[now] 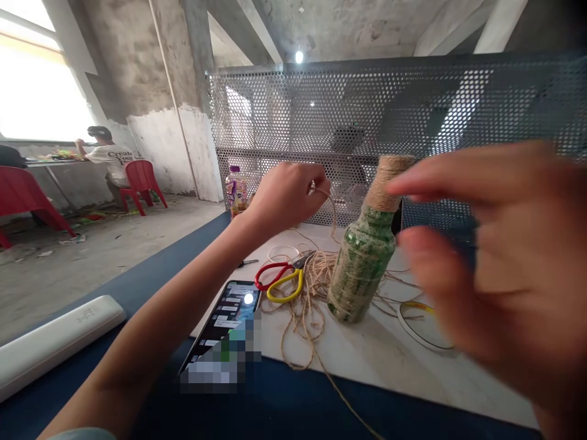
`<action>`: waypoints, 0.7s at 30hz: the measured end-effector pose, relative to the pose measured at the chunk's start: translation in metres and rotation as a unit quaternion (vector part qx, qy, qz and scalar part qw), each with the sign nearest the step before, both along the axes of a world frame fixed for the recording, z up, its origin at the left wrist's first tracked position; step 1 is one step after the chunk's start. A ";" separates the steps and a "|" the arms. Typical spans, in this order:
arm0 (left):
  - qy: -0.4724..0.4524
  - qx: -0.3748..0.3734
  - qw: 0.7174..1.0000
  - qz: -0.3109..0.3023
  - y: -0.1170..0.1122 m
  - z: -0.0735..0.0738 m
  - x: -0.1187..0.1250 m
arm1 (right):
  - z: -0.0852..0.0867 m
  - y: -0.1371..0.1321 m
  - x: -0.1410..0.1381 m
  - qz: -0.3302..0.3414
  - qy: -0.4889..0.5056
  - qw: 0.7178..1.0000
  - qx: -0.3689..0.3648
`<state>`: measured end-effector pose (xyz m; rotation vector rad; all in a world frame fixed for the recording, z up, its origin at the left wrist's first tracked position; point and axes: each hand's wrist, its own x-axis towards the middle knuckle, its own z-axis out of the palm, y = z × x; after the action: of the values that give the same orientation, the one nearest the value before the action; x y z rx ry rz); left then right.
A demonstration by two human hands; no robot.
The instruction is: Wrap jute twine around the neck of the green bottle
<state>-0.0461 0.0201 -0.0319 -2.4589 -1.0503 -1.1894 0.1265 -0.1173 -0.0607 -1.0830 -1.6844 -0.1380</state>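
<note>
A green glass bottle [362, 263] leans to the right on a white board, its neck wrapped closely in jute twine [387, 183] and its body streaked with what looks like dried glue. My left hand [293, 192] is closed on a loose strand of twine, left of the bottle's neck. Close to the camera, my right hand [499, 244] is slightly blurred, with thumb and index finger apart beside the neck; whether a fingertip touches it I cannot tell. Behind and left of the bottle lies a tangled heap of twine [316, 275]. Scissors [287, 281] with red and yellow handles rest against it.
A phone [224, 318] lies left of the scissors, and a roll of tape [424, 327] lies at right. Behind are a drink bottle [236, 189] and a perforated metal screen [293, 122]. A white case [59, 342] sits at left. A person [110, 156] sits far left.
</note>
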 end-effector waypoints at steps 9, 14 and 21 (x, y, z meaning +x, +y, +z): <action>0.041 -0.070 0.993 -0.092 -0.056 0.010 -0.004 | 0.002 0.032 -0.020 0.013 -0.178 0.982 0.058; 0.070 -0.223 0.948 -0.215 -0.042 0.023 -0.015 | 0.010 0.023 -0.013 -0.041 -0.194 0.977 0.081; -0.002 -0.228 0.947 -0.225 -0.009 0.025 -0.043 | 0.031 0.027 0.024 -0.202 -0.139 0.957 0.157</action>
<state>-0.0890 0.0106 -0.0066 -3.1891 -0.8630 -1.1670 0.1501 -0.0902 -0.0293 -1.1886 -1.5914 -0.8270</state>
